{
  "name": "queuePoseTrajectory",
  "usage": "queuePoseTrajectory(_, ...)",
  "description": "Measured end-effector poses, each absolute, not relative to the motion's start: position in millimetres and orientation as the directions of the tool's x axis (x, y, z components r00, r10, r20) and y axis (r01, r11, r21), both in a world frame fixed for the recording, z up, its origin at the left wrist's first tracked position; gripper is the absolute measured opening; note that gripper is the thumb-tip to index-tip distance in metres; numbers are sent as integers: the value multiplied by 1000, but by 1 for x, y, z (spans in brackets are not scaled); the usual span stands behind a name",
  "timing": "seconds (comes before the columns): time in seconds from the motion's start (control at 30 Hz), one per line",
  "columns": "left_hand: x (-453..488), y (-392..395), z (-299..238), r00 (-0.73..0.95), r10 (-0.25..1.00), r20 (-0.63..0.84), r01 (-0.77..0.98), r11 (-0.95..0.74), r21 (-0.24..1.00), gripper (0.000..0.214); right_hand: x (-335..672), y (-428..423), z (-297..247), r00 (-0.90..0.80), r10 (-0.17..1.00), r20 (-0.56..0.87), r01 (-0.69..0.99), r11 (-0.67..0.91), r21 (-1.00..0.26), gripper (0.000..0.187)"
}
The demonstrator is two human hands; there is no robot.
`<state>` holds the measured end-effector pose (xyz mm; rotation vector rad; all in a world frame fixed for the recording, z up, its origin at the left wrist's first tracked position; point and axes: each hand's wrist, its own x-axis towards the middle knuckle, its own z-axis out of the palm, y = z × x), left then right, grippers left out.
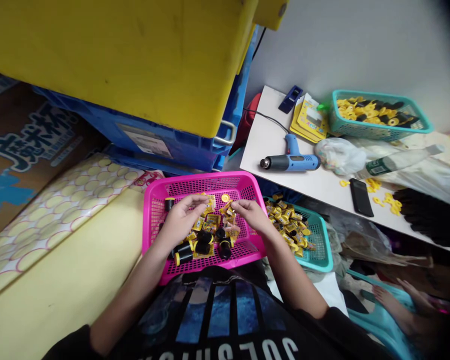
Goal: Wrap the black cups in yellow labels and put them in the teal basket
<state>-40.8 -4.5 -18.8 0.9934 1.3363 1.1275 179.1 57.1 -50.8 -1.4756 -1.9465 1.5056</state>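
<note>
A pink basket (199, 184) sits in front of my body with several small black bottles with yellow caps (183, 256) and many small yellow printed labels (212, 220) in it. Over its middle, my left hand (183, 216) is closed in a pinch, a yellow printed label (211, 204) at its fingertips. Opposite it, my right hand (253, 215) pinches another small yellow label (227, 206) between thumb and fingers. A round yellow cap (225, 198) lies between the two hands, near the back of the basket.
Right of me stands a teal basket (324, 245) of wrapped yellow pieces. The white table (264, 145) holds a blue heat gun (294, 162), a phone (361, 197), a plastic bottle (397, 161) and another teal basket (378, 131). Stacked crates (135, 65) rise ahead. Another person's legs (397, 305) show at lower right.
</note>
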Motion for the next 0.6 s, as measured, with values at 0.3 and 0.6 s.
queuePoseTrajectory(0.3, -17, 1, -13, -40, 970, -240, -40, 239, 970, 32, 148, 45, -37, -538, 726, -428, -77, -549, -833, 42)
queuePoseTrajectory(0.6, -29, 5, -1, 127, 934, -334, 62, 329, 942, 48, 155, 49, -21, -639, 691, -336, 63, -389, -919, 43)
